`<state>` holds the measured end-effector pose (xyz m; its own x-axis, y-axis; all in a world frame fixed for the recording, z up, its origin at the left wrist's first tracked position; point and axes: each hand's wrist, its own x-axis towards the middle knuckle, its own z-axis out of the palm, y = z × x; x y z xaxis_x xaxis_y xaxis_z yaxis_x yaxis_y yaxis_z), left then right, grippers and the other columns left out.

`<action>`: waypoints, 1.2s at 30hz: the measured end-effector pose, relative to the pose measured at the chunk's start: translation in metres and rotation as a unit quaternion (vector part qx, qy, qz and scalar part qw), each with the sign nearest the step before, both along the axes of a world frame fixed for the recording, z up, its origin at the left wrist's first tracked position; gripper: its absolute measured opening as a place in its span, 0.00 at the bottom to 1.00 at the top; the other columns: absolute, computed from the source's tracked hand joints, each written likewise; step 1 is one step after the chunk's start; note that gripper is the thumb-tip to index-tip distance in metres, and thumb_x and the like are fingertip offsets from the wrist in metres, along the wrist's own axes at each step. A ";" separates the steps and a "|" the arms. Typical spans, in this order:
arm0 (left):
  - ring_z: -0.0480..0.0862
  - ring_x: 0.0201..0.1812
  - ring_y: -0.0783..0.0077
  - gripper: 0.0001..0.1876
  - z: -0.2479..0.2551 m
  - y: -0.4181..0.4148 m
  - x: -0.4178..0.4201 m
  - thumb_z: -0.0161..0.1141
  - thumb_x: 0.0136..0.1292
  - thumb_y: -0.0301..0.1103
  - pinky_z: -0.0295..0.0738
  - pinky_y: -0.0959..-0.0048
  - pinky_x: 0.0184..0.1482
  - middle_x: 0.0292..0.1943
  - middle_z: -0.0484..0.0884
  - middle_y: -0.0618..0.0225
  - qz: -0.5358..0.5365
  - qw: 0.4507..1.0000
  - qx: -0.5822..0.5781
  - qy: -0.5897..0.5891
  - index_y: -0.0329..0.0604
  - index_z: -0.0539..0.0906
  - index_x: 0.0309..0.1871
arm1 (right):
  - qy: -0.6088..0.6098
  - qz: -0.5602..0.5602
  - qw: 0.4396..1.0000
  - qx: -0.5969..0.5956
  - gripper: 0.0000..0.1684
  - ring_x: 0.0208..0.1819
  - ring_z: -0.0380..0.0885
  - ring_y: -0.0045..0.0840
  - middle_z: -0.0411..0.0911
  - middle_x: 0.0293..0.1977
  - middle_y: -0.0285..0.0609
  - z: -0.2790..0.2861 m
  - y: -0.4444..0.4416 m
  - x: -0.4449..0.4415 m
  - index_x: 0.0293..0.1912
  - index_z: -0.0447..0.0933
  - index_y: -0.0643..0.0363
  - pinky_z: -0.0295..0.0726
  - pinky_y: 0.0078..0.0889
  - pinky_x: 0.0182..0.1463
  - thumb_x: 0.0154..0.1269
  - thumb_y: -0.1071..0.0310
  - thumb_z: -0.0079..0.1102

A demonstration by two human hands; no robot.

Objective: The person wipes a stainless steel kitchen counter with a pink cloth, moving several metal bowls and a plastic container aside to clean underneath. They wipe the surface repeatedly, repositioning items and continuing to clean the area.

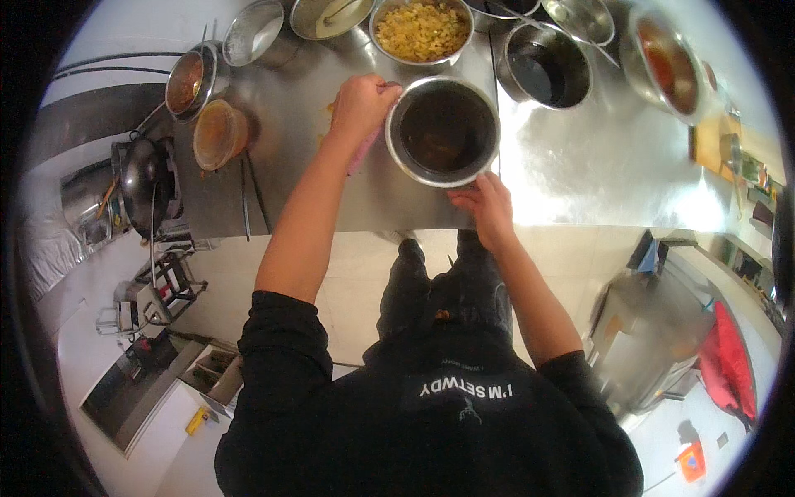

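Note:
A round stainless steel pot (392, 146) of dark brown liquid (444, 133) is between my hands over the steel worktop. My left hand (361, 107) closes on a pinkish cloth (366, 152) at the pot's upper left rim, the thumb reaching the rim. The cloth hides whether a handle lies beneath. My right hand (487, 208) grips the lower right side of the pot, fingers by the rim. Whether the pot's base touches the worktop is hidden. Just beyond it stands a steel bowl of yellow diced food (422, 31).
Along the back of the steel worktop (559, 180) stand several steel bowls, a pot of dark liquid (543, 68) and a basin of reddish sauce (664, 59). A plastic tub (217, 136) and two long thin sticks (251, 192) lie left. Further left is a black wok (144, 180).

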<state>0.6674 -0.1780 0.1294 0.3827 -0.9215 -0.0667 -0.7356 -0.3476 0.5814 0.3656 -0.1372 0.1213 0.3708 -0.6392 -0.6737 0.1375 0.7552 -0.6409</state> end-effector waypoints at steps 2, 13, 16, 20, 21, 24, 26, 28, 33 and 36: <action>0.89 0.35 0.49 0.19 0.003 -0.002 -0.004 0.68 0.64 0.48 0.81 0.56 0.42 0.31 0.89 0.49 -0.019 0.999 0.033 0.003 0.38 0.92 0.39 | 0.002 -0.005 1.000 -0.009 0.16 0.45 0.86 0.34 0.81 0.48 0.53 -0.003 0.000 -0.001 0.50 0.75 0.70 0.87 0.35 0.48 0.83 0.64 0.46; 0.88 0.37 0.45 0.21 0.001 0.015 -0.025 0.72 0.60 0.47 0.81 0.54 0.43 0.32 0.88 0.45 0.080 0.995 0.036 0.049 0.32 0.87 0.35 | -0.002 -0.058 0.998 -0.008 0.12 0.45 0.84 0.32 0.79 0.43 0.48 -0.010 0.005 0.006 0.44 0.74 0.69 0.89 0.41 0.55 0.83 0.69 0.46; 0.88 0.39 0.44 0.22 -0.002 0.038 -0.039 0.72 0.60 0.48 0.81 0.54 0.45 0.35 0.88 0.45 0.156 0.984 0.076 0.039 0.31 0.86 0.35 | -0.012 -0.067 0.998 0.002 0.11 0.46 0.84 0.33 0.80 0.44 0.49 -0.011 0.007 0.007 0.45 0.73 0.69 0.88 0.43 0.59 0.83 0.70 0.46; 0.88 0.39 0.47 0.22 -0.002 0.077 -0.079 0.72 0.61 0.46 0.80 0.56 0.46 0.34 0.88 0.45 0.279 0.949 0.080 0.121 0.30 0.84 0.34 | -0.029 -0.081 0.996 0.015 0.11 0.47 0.84 0.33 0.80 0.45 0.50 -0.012 0.014 0.008 0.46 0.73 0.69 0.87 0.44 0.60 0.83 0.70 0.46; 0.88 0.39 0.47 0.22 0.003 0.085 -0.090 0.72 0.62 0.46 0.80 0.56 0.46 0.34 0.88 0.45 0.301 0.937 0.088 0.157 0.29 0.84 0.34 | -0.032 -0.085 0.996 0.015 0.11 0.47 0.84 0.33 0.80 0.46 0.50 -0.008 0.015 0.009 0.46 0.73 0.69 0.87 0.44 0.61 0.83 0.70 0.46; 0.86 0.34 0.59 0.21 -0.009 0.102 -0.121 0.73 0.63 0.43 0.80 0.60 0.41 0.30 0.87 0.51 0.351 0.914 0.075 0.188 0.28 0.83 0.33 | -0.041 -0.086 0.995 0.007 0.11 0.47 0.84 0.33 0.80 0.46 0.50 -0.011 0.017 0.011 0.46 0.73 0.69 0.87 0.44 0.62 0.83 0.70 0.46; 0.85 0.31 0.66 0.20 -0.022 0.110 -0.147 0.73 0.64 0.42 0.79 0.62 0.39 0.29 0.87 0.55 0.377 0.898 0.064 0.216 0.29 0.84 0.33 | -0.047 -0.093 0.995 0.013 0.11 0.47 0.84 0.32 0.80 0.46 0.49 -0.015 0.019 0.011 0.46 0.73 0.69 0.87 0.42 0.60 0.83 0.71 0.47; 0.83 0.31 0.68 0.19 -0.024 0.111 -0.174 0.72 0.66 0.41 0.79 0.63 0.38 0.30 0.87 0.57 0.396 0.873 0.062 0.276 0.29 0.84 0.34 | -0.052 -0.113 0.992 0.031 0.10 0.46 0.83 0.29 0.81 0.44 0.47 -0.019 0.020 0.010 0.45 0.74 0.68 0.87 0.37 0.56 0.82 0.71 0.48; 0.82 0.34 0.73 0.17 -0.012 0.112 -0.224 0.68 0.71 0.40 0.77 0.68 0.36 0.33 0.85 0.63 0.423 0.785 0.027 0.452 0.32 0.84 0.35 | 0.033 -0.008 0.999 0.015 0.11 0.42 0.78 0.20 0.80 0.40 0.40 -0.018 0.021 -0.001 0.44 0.78 0.65 0.80 0.25 0.45 0.81 0.66 0.55; 0.84 0.37 0.72 0.15 -0.028 0.128 -0.232 0.65 0.73 0.41 0.78 0.69 0.36 0.37 0.85 0.64 0.433 0.750 0.031 0.499 0.34 0.83 0.40 | 0.047 0.010 0.999 0.010 0.15 0.41 0.76 0.19 0.80 0.40 0.38 -0.005 0.018 -0.008 0.48 0.79 0.66 0.78 0.26 0.46 0.81 0.61 0.56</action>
